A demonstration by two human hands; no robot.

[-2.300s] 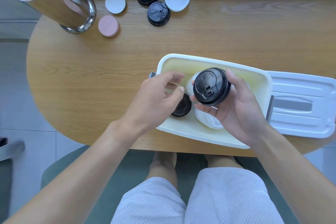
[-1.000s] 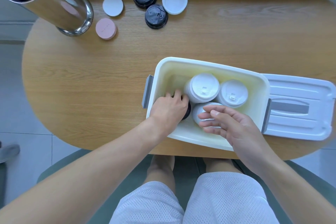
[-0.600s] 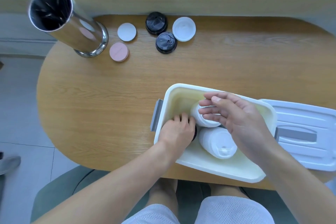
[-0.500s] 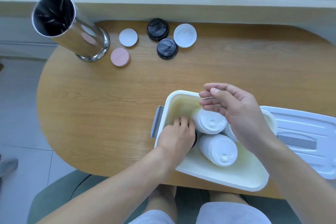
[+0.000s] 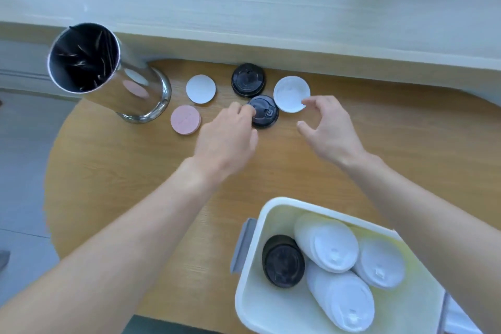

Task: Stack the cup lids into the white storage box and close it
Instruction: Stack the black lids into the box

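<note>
Head view: Your left hand [image 5: 227,135] reaches the nearer black lid [image 5: 263,111] by the far edge of the surface [image 5: 122,171]; its fingertips touch the lid's rim, but whether they grip it cannot be told. Your right hand [image 5: 328,127] hovers wide, holding nothing, just beside the white lid [image 5: 291,93]. Expect thin, light, slightly flexible plastic lids; take each by opposite rim edges. Each is round; the black ones show a raised sip tab. The white storage box [image 5: 245,298] sits uncovered at the near edge, holding stacked lids.
</note>
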